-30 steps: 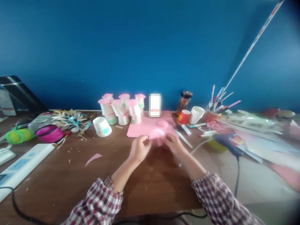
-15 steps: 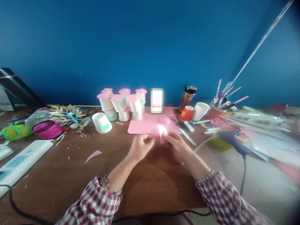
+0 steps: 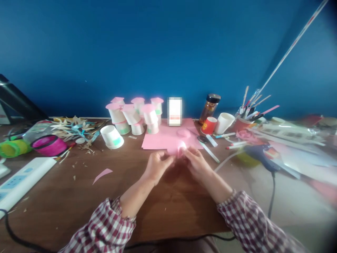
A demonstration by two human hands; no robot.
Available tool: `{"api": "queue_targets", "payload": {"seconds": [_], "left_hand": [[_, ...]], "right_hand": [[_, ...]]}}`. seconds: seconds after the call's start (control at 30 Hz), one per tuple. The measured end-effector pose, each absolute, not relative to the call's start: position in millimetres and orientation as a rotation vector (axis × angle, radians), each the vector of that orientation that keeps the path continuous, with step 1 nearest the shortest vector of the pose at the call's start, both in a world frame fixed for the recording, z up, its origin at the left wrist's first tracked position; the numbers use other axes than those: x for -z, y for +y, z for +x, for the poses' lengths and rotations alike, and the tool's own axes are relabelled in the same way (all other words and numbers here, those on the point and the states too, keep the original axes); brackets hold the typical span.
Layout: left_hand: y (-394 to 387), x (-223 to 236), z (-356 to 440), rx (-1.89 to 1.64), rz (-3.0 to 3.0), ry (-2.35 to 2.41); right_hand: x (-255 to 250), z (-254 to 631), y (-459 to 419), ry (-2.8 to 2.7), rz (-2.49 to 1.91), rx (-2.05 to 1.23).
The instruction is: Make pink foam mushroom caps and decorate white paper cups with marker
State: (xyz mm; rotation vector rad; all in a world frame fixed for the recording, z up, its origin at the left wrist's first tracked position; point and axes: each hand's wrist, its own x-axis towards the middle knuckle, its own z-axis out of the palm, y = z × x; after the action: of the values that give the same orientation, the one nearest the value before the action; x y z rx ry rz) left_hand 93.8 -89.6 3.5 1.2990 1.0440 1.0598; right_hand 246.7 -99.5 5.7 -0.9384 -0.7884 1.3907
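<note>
Between my hands is a small piece of pink paper (image 3: 174, 151), held just above the table and lit brightly on its right side. My left hand (image 3: 158, 166) pinches its left edge between thumb and fingers. On the other edge, my right hand (image 3: 196, 161) is closed with fingertips pressed on the paper. Behind them lie pink sheets (image 3: 156, 140) with a small rounded pink piece (image 3: 183, 133) on top. Stacked paper cups (image 3: 137, 128) with pink paper tops stand at the back left. One white cup (image 3: 112, 137) rests upside down beside them.
A power strip (image 3: 23, 181) and a pink scrap (image 3: 103, 174) lie to the left. At the right are a red cup (image 3: 209, 125), a white cup (image 3: 224, 123), a dark-lidded bottle (image 3: 210, 107), a utility knife (image 3: 209, 149) and a glue gun (image 3: 259, 156).
The pink paper has turned between my fingers and now shows a narrower, folded-looking face. My right hand has shifted slightly left and closer in. The whole view has drifted a little.
</note>
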Motion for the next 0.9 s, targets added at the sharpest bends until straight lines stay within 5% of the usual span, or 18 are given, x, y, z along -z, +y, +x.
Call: {"api": "queue_targets", "payload": {"seconds": [0.9], "left_hand": [[-92,-11,101,-0.985,0.883,0.939]], "right_hand": [[-5,237,-101,-0.716,-0.953,-1.268]]}}
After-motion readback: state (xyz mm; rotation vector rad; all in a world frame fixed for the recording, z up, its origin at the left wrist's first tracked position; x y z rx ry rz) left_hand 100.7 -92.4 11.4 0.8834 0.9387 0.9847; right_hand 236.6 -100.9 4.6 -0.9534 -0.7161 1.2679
